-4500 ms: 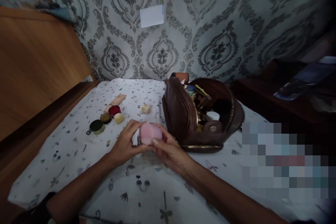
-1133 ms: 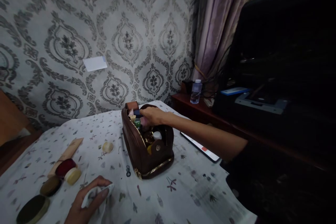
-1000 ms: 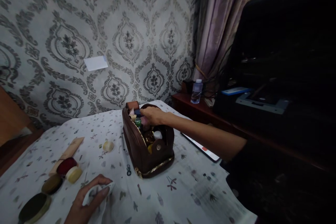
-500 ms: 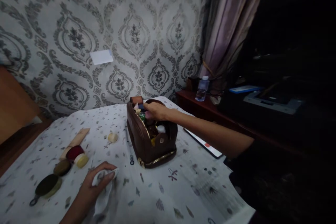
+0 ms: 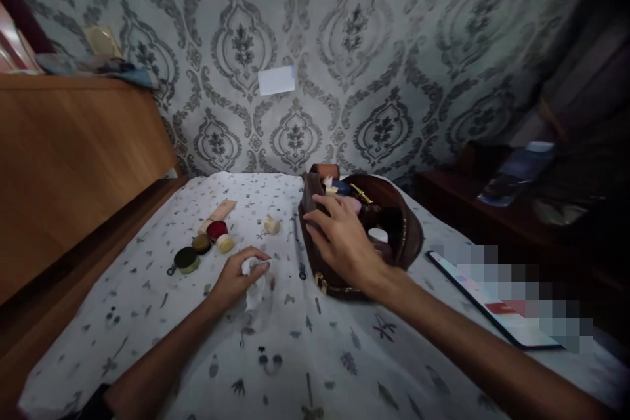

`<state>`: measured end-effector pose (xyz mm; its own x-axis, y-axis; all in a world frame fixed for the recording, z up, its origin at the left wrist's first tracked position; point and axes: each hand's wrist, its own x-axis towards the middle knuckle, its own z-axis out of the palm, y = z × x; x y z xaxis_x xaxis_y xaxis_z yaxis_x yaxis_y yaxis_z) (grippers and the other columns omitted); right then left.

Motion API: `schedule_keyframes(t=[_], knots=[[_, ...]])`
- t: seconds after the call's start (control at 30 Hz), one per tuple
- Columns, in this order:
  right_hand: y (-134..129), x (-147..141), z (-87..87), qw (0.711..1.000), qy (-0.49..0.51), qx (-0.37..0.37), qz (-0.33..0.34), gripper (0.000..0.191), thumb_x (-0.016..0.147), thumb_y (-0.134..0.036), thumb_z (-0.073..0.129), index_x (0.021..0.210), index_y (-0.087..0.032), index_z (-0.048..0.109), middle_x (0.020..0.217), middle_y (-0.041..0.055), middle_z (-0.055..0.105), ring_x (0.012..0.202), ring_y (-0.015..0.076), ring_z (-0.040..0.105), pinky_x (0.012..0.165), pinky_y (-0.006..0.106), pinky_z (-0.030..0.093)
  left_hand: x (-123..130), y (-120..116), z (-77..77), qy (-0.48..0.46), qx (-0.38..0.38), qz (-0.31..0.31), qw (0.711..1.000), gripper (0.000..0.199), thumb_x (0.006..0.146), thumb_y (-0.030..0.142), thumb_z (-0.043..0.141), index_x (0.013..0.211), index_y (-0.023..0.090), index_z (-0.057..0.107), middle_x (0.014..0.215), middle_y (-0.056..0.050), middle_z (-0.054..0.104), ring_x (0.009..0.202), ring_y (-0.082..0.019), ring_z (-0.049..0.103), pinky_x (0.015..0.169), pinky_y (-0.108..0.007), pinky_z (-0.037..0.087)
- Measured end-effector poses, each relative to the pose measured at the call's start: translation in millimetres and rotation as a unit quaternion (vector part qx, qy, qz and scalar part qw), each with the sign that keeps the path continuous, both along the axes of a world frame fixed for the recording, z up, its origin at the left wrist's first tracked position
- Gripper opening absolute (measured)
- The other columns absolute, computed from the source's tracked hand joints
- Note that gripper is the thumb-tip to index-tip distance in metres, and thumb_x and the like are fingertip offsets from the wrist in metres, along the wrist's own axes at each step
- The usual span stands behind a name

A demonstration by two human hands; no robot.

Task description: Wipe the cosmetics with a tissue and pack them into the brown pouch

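Observation:
My left hand is closed around a crumpled white tissue, just above the patterned cloth. My right hand reaches over the brown toiletry bag, its fingers spread along the bag's left rim. Nothing shows between those fingers, though the hand hides part of the bag's opening. The unzipped bag holds a white-capped container, a dark blue item and other small items. A brown cylindrical item stands at its back edge.
Several small round jars, including a green one and a red one, lie left beside a beige flat strip. A small pale yellow jar stands nearer the bag. A tablet lies right; a plastic bottle stands beyond.
The view has turned left. My right hand has come from inside the bag to its left rim, with fingers now spread. My left hand still holds the tissue.

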<state>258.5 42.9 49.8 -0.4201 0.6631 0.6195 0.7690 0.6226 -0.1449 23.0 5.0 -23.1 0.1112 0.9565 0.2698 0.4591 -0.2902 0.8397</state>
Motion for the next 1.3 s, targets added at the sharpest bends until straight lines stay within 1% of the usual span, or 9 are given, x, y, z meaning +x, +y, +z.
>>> schedule_keyframes(t=[0.1, 0.2, 0.33, 0.47, 0.6, 0.73, 0.83, 0.97, 1.3], knots=[[-11.9, -18.2, -18.5, 0.997, -0.021, 0.058, -0.043, 0.023, 0.089, -0.017, 0.052, 0.104, -0.016, 0.069, 0.147, 0.0167, 0.044, 0.144, 0.0394, 0.025, 0.115, 0.065, 0.021, -18.3, 7.9, 4.7, 0.002, 0.028, 0.077, 0.997, 0.032, 0.085, 0.047, 0.058, 0.089, 0.018, 0.069, 0.088, -0.005, 0.071, 0.082, -0.021, 0.064, 0.072, -0.029, 0.05], [-18.8, -31.0, -30.4, 0.997, -0.037, 0.074, 0.001, 0.025, 0.09, -0.015, 0.048, 0.107, -0.016, 0.067, 0.148, 0.0157, 0.044, 0.146, 0.0344, 0.025, 0.117, 0.06, 0.025, -51.7, 22.9, 16.7, 0.027, 0.056, 0.148, 0.987, 0.035, 0.087, 0.048, 0.054, 0.096, 0.017, 0.067, 0.085, -0.005, 0.068, 0.077, -0.02, 0.062, 0.071, -0.029, 0.049], [-12.2, -59.1, -53.7, 0.991, -0.053, -0.04, 0.112, 0.029, 0.091, -0.014, 0.045, 0.112, -0.015, 0.064, 0.146, 0.0174, 0.046, 0.141, 0.0296, 0.036, 0.112, 0.05, 0.039, -98.9, 48.0, 28.3, 0.104, 0.083, 0.204, 0.97, 0.044, 0.09, 0.046, 0.045, 0.113, 0.013, 0.063, 0.103, -0.011, 0.066, 0.09, -0.025, 0.061, 0.084, -0.038, 0.049], [20.7, -94.5, -80.4, 0.983, -0.029, -0.182, 0.021, 0.049, 0.086, -0.009, 0.048, 0.134, -0.012, 0.051, 0.151, 0.0203, 0.039, 0.14, 0.0315, 0.036, 0.111, 0.051, 0.038, -121.9, 65.5, 18.0, 0.208, 0.077, 0.162, 0.962, 0.046, 0.084, 0.036, 0.052, 0.122, 0.013, 0.063, 0.119, -0.016, 0.065, 0.112, -0.032, 0.055, 0.103, -0.047, 0.038], [51.9, -115.7, -93.6, 0.979, -0.009, -0.201, -0.029, 0.05, 0.088, -0.008, 0.042, 0.137, -0.013, 0.051, 0.145, 0.0214, 0.044, 0.134, 0.034, 0.04, 0.105, 0.051, 0.041, -129.8, 72.8, 0.4, 0.28, 0.045, 0.081, 0.955, 0.057, 0.076, 0.031, 0.062, 0.132, 0.023, 0.058, 0.132, -0.011, 0.062, 0.121, -0.035, 0.052, 0.103, -0.049, 0.039], [58.4, -126.1, -94.1, 0.978, -0.003, -0.208, -0.011, 0.042, 0.089, -0.007, 0.042, 0.124, -0.019, 0.062, 0.129, 0.0141, 0.054, 0.12, 0.0267, 0.047, 0.1, 0.039, 0.044, -134.3, 75.0, -5.6, 0.308, 0.04, 0.046, 0.949, 0.065, 0.073, 0.028, 0.066, 0.138, 0.025, 0.053, 0.139, -0.01, 0.057, 0.127, -0.036, 0.047, 0.103, -0.047, 0.038], [55.8, -132.1, -92.3, 0.978, 0.004, -0.21, 0.012, 0.04, 0.091, -0.01, 0.042, 0.125, -0.02, 0.061, 0.122, 0.0108, 0.056, 0.115, 0.0229, 0.048, 0.099, 0.032, 0.044, -133.7, 73.8, -4.9, 0.308, 0.045, 0.043, 0.949, 0.057, 0.079, 0.033, 0.065, 0.134, 0.025, 0.055, 0.138, -0.009, 0.057, 0.124, -0.034, 0.048, 0.102, -0.046, 0.039], [56.4, -134.4, -91.6, 0.974, 0.019, -0.224, 0.016, 0.039, 0.088, -0.018, 0.054, 0.126, -0.022, 0.06, 0.119, 0.0115, 0.052, 0.113, 0.0251, 0.048, 0.091, 0.033, 0.047, -130.2, 68.8, -3.0, 0.291, 0.052, 0.049, 0.954, 0.046, 0.079, 0.038, 0.068, 0.123, 0.024, 0.061, 0.129, -0.008, 0.062, 0.117, -0.033, 0.051, 0.099, -0.045, 0.039], [48.6, -115.3, -98.6, 0.964, 0.116, -0.24, 0.016, 0.01, 0.08, -0.016, 0.057, 0.089, -0.019, 0.058, 0.091, 0.0026, 0.055, 0.081, 0.016, 0.056, 0.077, 0.026, 0.047, -120.1, 53.1, 13.5, 0.136, 0.093, 0.082, 0.983, 0.049, 0.078, 0.044, 0.067, 0.12, 0.019, 0.058, 0.123, -0.009, 0.063, 0.116, -0.029, 0.056, 0.101, -0.041, 0.042]])
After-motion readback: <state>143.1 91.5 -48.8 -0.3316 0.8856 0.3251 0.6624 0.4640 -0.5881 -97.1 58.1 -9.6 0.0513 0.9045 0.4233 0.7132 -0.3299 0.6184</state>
